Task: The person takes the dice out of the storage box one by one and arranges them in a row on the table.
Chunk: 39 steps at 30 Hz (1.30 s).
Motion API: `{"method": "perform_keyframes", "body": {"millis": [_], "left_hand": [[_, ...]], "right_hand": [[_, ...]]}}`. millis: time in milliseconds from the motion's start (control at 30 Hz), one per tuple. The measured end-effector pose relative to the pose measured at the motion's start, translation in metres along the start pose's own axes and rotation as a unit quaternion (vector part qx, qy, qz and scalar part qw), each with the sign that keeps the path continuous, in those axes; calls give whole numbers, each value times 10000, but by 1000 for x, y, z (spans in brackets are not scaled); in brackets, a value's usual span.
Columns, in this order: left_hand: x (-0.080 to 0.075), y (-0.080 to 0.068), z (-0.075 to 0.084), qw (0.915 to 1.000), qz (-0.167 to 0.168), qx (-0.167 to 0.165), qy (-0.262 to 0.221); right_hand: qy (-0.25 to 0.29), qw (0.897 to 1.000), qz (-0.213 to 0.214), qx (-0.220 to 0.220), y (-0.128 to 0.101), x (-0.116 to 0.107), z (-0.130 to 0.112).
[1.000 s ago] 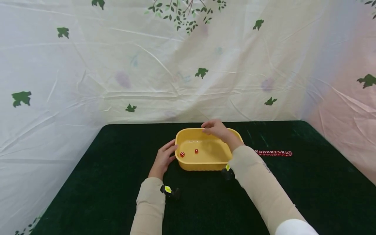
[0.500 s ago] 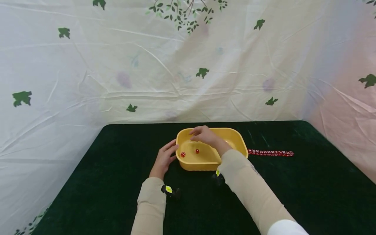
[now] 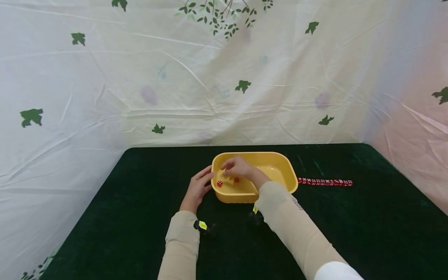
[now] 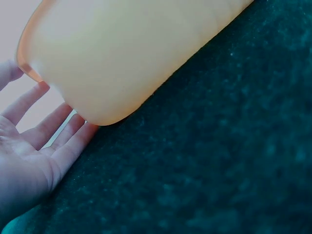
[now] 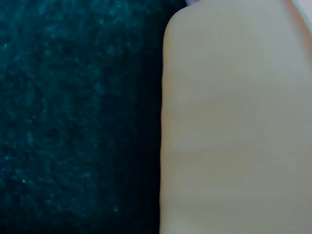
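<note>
A yellow plastic tub (image 3: pixel 280 166) stands on the dark green cloth. Two red dice (image 3: pixel 219 183) (image 3: pixel 237 180) lie on its floor at the left end. My right hand (image 3: pixel 231 170) reaches down into the tub, its loosely bent fingers just above the dice and closed on neither. My left hand (image 3: pixel 202 181) rests with straight fingers against the tub's left outer wall. In the left wrist view those fingers (image 4: pixel 46 139) lie along the tub (image 4: pixel 131 53). The right wrist view holds only the tub's wall (image 5: pixel 234 126) and cloth; the hand is out of it.
A straight row of several red dice (image 3: pixel 324 182) lies on the cloth just right of the tub. A leaf-printed white sheet (image 3: pixel 224 77) hangs behind and at both sides of the table. The table (image 3: pixel 367 217) is bare near me.
My right hand has come from the tub's far rim leftward and down into the tub, ending just over the two dice. The left hand has stayed against the wall.
</note>
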<state>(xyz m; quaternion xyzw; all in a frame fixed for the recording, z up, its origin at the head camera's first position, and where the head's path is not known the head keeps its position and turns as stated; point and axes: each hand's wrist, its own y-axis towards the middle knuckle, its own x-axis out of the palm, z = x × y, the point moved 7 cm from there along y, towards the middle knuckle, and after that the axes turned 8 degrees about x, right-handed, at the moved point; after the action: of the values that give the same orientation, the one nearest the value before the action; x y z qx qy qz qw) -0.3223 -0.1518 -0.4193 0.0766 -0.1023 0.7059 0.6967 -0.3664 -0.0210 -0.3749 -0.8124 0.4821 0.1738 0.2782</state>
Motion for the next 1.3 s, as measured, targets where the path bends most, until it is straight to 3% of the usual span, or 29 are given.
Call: {"method": "perform_keyframes", "body": {"millis": [633,1300], "left_hand": [[-1,1,0,9999,-68,28,90],[0,0,-1,9998,-175,57,71]], "right_hand": [[-128,9984,-516,209,5,17,11],[-340,9970,-670,163,5,22,11]]}}
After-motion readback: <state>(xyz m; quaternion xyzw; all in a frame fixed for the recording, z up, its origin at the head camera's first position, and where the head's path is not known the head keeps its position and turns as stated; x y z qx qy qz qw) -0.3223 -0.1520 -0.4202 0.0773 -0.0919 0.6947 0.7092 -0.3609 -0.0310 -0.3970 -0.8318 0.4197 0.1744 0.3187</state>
